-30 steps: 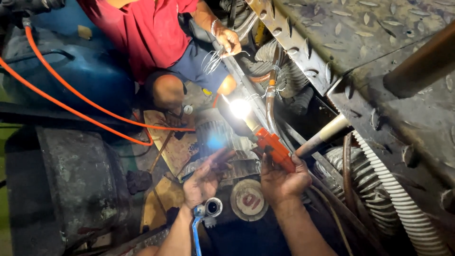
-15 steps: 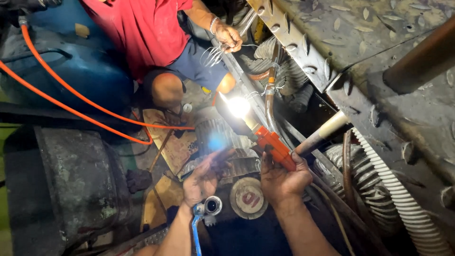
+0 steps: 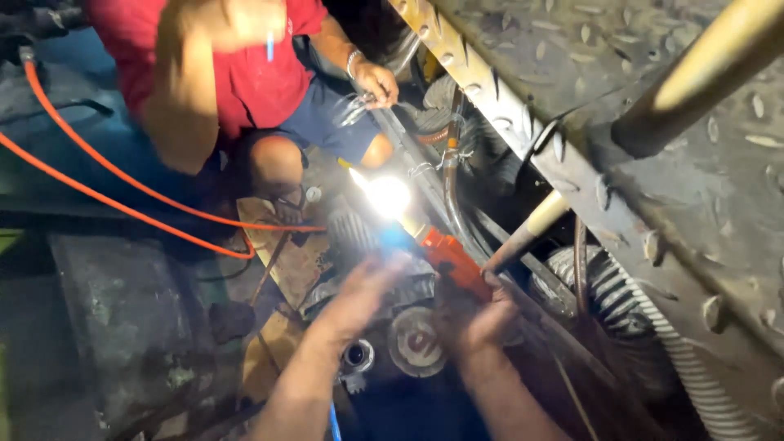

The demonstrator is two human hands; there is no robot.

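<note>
My right hand [image 3: 482, 318] grips the body of an orange torch [image 3: 449, 257], whose bright lamp [image 3: 388, 196] glares toward a crouching person in a red shirt [image 3: 253, 73]. My left hand [image 3: 367, 290] is blurred, fingers spread, reaching toward the torch's blue-lit front end; a ring spanner [image 3: 355, 359] with a blue handle shows just under my left forearm, and I cannot tell whether the hand holds it. A round metal machine part [image 3: 415, 341] sits between my wrists.
The other person's hand [image 3: 376, 82] holds wires by a metal beam [image 3: 506, 114]. Orange hoses [image 3: 122, 200] cross the left. A corrugated grey hose [image 3: 653, 327], a wooden handle [image 3: 531, 229] and a tread-plate panel [image 3: 653, 163] crowd the right.
My left hand has risen toward the torch's front and is now blurred. The other person's arm has lifted at the top left. The view has shifted slightly.
</note>
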